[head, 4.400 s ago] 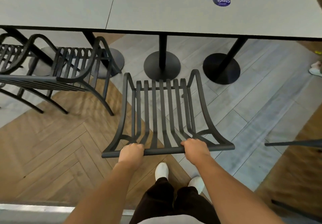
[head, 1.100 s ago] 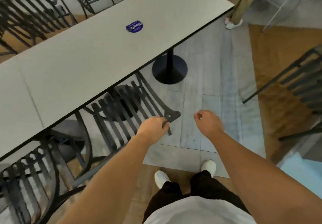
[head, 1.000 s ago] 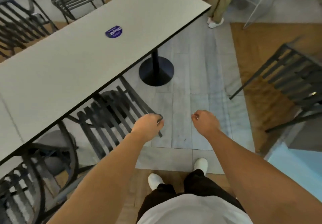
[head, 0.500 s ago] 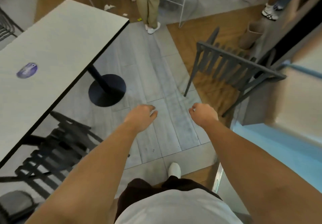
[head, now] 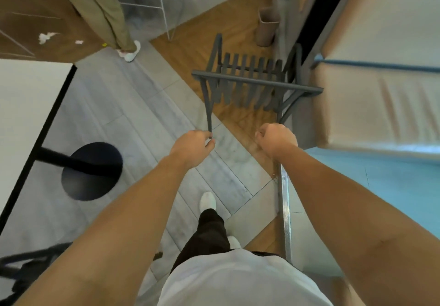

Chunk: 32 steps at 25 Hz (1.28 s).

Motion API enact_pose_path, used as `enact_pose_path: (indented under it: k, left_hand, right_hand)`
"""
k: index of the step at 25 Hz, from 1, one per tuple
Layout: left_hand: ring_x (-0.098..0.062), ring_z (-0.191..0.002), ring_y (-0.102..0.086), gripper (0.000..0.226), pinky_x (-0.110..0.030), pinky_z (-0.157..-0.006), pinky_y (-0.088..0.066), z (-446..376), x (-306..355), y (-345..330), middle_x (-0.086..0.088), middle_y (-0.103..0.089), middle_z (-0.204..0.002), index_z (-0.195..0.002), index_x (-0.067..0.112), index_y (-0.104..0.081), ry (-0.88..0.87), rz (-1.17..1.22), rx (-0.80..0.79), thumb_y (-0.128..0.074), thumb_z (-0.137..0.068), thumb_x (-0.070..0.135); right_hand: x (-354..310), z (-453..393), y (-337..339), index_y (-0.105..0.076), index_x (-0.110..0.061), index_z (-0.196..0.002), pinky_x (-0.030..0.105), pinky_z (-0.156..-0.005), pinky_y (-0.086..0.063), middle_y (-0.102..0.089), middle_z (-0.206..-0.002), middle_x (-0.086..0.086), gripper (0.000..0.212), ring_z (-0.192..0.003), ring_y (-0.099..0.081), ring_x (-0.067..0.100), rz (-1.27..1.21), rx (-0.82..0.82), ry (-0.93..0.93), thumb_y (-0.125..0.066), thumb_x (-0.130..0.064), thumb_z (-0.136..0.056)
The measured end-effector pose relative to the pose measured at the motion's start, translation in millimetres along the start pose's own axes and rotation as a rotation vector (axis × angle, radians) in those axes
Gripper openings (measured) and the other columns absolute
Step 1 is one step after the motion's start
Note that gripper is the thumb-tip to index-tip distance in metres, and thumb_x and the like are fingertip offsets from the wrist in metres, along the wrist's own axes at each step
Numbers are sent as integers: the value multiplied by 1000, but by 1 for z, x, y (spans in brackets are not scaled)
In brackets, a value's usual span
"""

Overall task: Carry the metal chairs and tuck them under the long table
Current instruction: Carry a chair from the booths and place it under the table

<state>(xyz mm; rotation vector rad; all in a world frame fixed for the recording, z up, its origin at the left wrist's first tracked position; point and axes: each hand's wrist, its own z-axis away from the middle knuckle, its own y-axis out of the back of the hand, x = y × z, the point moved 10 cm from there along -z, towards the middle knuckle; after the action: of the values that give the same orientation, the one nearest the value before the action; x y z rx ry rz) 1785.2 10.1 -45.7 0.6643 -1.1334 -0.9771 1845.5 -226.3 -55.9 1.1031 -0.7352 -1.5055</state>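
Two hands are held out, empty: the left hand [head: 193,144] with fingers loosely curled, the right hand [head: 276,139] closed into a fist. One metal chair [head: 252,84] is seen standing ahead, untouched. One desk [head: 26,105] lies at far left.

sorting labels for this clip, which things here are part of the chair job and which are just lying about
Part of the job:
- metal chair ahead
- long table, left
- left hand and right hand, holding nothing

Just lying about:
- white paper scraps
- beige bin
- white wire stool
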Motion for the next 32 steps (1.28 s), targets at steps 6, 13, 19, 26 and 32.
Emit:
enact_pose_path:
  k: [6, 13, 19, 26, 32]
  left_hand:
    - [-28, -121, -61, 42, -41, -99, -52, -120, 20, 31, -6, -64, -138, -140, 17, -62, -89, -82, -52, -47, -106, 38]
    - [-25, -118, -58, 42, -41, -98, -51, -223, 49, 44, -4, -62, -134, -142, 18, -60, -89, -56, -49, -49, -106, 37]
    - [-22, -140, -40, 54, -38, -114, -37, -281, 69, 25, -2, -48, -152, -151, 16, -49, -97, -81, -9, -60, -102, 35]
    - [-28, -111, -60, 49, -45, -100, -50, -348, 39, -1, -3, -66, -119, -137, 20, -59, 15, -300, -208, -67, -95, 46]
    - [-26, -89, -65, 26, -37, -78, -52, -357, 19, -7, -3, -67, -95, -125, 24, -64, 77, -509, -263, -57, -103, 36]
  right_hand:
    - [10, -81, 42, -61, -20, -135, 44, -92, -53, -61, -127, 9, 37, -111, -62, 33, -46, 52, -64, -48, -40, -106]
    - [39, -169, 75, -45, -19, -150, 50, -101, -52, -47, -147, 9, 48, -134, -46, 31, -41, 58, -46, -50, -38, -106]
    - [72, -241, 76, -46, -21, -148, 51, -103, -51, -49, -140, 8, 50, -130, -47, 31, 61, -100, 4, -58, -38, -102]
    - [92, -283, 35, -64, -20, -122, 46, -93, -57, -63, -104, 3, 28, -98, -65, 25, 96, -308, 34, -65, -36, -99]
    - [89, -296, 25, -67, -19, -107, 40, -82, -59, -63, -85, 1, 16, -82, -66, 23, 276, -256, 17, -59, -31, -102]
